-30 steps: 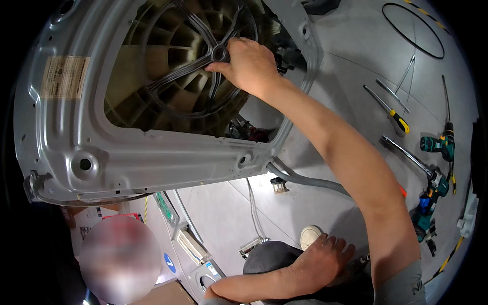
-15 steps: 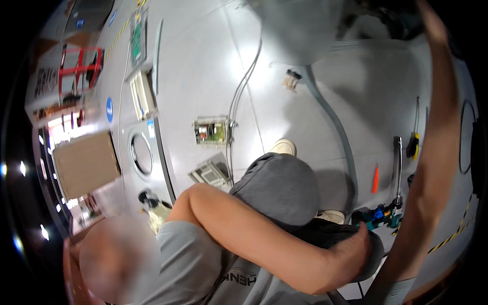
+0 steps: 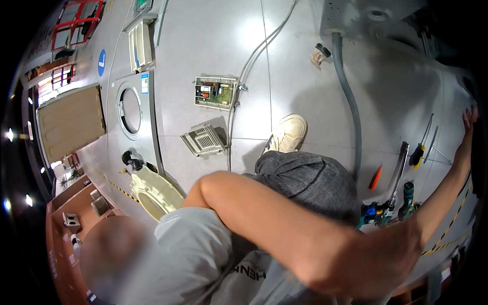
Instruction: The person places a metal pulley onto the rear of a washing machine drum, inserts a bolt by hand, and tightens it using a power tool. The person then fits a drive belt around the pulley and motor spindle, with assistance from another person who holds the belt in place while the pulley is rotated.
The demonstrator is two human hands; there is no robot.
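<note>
My left arm crosses low in the view, and its blurred hand (image 3: 384,262) lies by my right forearm; its fingers are smeared by motion. My right arm stretches to the right rim, where its hand (image 3: 468,121) shows fingers apart and nothing visible in them. Nearest that arm on the grey floor lie a yellow-black screwdriver (image 3: 418,155), a thin forked metal piece (image 3: 438,147), a long metal bar (image 3: 400,165) and an orange pointed tool (image 3: 375,178). Closer to my knee are a green-black power tool (image 3: 408,199) and a blue-green power tool (image 3: 375,213).
A grey hose (image 3: 351,104) runs from a large grey housing (image 3: 351,20) past my shoe (image 3: 290,131). Further left lie a circuit board in a tray (image 3: 217,92), a vented cover (image 3: 204,141), a panel with a round opening (image 3: 140,114) and a cream ring-shaped part (image 3: 152,193).
My right arm has swung from raised at the upper right down toward the right rim. My left hand has shifted right from near my knee. The view has shifted, and the grey housing shows more sharply.
</note>
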